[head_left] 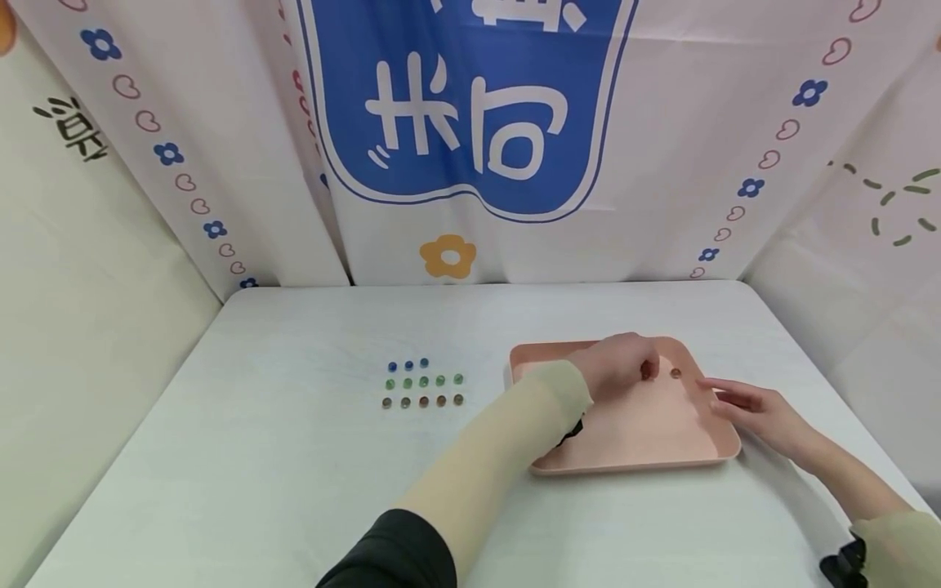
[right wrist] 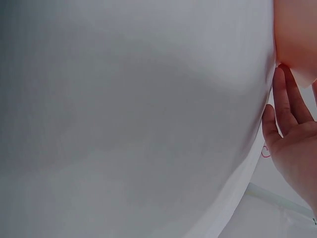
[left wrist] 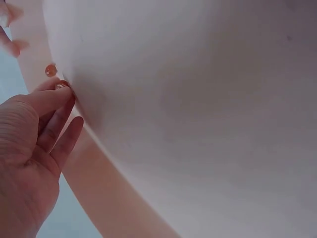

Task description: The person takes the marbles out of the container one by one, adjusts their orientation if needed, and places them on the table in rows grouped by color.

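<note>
My left hand [head_left: 619, 365] reaches over the pink tray [head_left: 654, 433] and pinches a glossy amber marble [left wrist: 62, 84] between thumb and fingertips. Another amber marble [head_left: 675, 373] lies loose on the tray floor, just right of those fingers. At the tray's right rim is my right hand [head_left: 764, 415], its fingers extended against the rim. The right wrist view shows that hand's fingers [right wrist: 282, 101] beside the tray's pink side.
Left of the tray, marbles sit in three rows on the white table [head_left: 220, 457]: blue marbles [head_left: 408, 366] at the back, green marbles [head_left: 423, 381] in the middle, brown marbles [head_left: 423, 402] in front. Printed cloth [head_left: 662, 163] hangs behind the table.
</note>
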A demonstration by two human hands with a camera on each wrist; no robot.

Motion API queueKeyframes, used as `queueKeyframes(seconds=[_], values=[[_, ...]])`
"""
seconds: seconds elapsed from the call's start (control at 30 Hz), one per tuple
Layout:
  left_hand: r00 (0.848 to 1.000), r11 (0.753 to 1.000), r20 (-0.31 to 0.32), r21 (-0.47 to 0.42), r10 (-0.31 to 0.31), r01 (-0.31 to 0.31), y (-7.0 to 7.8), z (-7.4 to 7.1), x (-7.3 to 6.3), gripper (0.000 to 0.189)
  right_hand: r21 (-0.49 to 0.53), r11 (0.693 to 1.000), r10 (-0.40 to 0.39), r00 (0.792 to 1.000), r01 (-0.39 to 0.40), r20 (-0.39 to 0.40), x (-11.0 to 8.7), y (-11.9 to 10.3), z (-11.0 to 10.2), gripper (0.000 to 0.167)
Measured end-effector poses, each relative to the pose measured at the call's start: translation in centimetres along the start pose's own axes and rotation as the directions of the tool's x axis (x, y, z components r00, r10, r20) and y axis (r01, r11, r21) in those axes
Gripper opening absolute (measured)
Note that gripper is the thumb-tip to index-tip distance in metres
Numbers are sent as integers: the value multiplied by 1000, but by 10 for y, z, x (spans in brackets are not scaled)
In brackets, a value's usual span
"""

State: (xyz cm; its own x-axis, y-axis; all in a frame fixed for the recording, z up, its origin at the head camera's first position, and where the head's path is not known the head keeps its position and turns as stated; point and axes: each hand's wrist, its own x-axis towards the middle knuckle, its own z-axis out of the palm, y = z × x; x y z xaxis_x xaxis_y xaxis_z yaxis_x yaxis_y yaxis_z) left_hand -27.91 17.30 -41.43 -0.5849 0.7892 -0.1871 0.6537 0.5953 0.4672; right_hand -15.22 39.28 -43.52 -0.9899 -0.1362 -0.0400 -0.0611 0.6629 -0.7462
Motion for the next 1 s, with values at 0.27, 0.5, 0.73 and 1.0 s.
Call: queueKeyframes(seconds=[0.27, 0.5, 0.73, 1.0], values=[[999, 997, 16, 65, 36, -37, -1, -4, -7, 17, -7, 1000, 3, 1000, -3, 8, 2, -3, 1, 53], [993, 992, 85, 89, 83, -90, 8, -17, -12, 8, -28, 999, 18, 1000, -18, 8, 0, -1, 1, 54], [982, 980, 122, 124, 141, -156, 18, -29, -25, 10, -49, 999, 17, 1000, -17, 8, 1, -2, 1, 54], [952, 935, 181, 213, 248, -284, 30, -42, -56, 8, -40, 999, 7, 1000, -7, 15, -2, -4, 0, 56]])
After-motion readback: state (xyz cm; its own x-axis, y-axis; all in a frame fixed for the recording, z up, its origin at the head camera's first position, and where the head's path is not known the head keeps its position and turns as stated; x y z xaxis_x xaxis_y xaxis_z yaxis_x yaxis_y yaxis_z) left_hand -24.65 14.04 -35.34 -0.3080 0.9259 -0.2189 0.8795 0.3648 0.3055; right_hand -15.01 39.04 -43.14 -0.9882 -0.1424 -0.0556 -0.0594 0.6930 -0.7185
